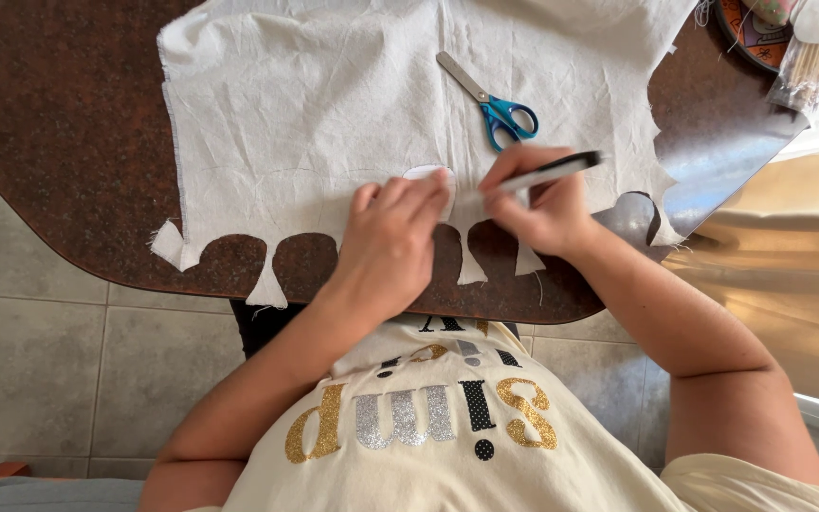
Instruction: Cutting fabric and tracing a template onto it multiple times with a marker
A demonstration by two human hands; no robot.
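Pressing down flat, the left hand [392, 242] is spread with its fingers close together over a small pale rounded template [426, 173], which is pinned against the cream fabric [315, 104] and shows only just beyond the fingertips. A dark marker pen [547, 173] is gripped between the curled fingers of the right hand [537, 204], its tip brought down just beside the left fingertips at the template's edge. Blue-handled scissors [490, 102] are left lying shut on the cloth, a little beyond the right hand's knuckles. The traced line could wander if the template were allowed to slip under the flat fingers, since the thin, creased cloth may ruck; the ragged cut-out edge near the wrists, hanging at the rim of the brown table [59, 133], could also be dragged by a forearm. Most of the template is covered by the left hand, and the pen tip itself is hidden behind the right fingers, so contact with the cloth cannot be confirmed. A patterned dish [746, 38] and a clear packet [808, 66] are cut off at the far corner.
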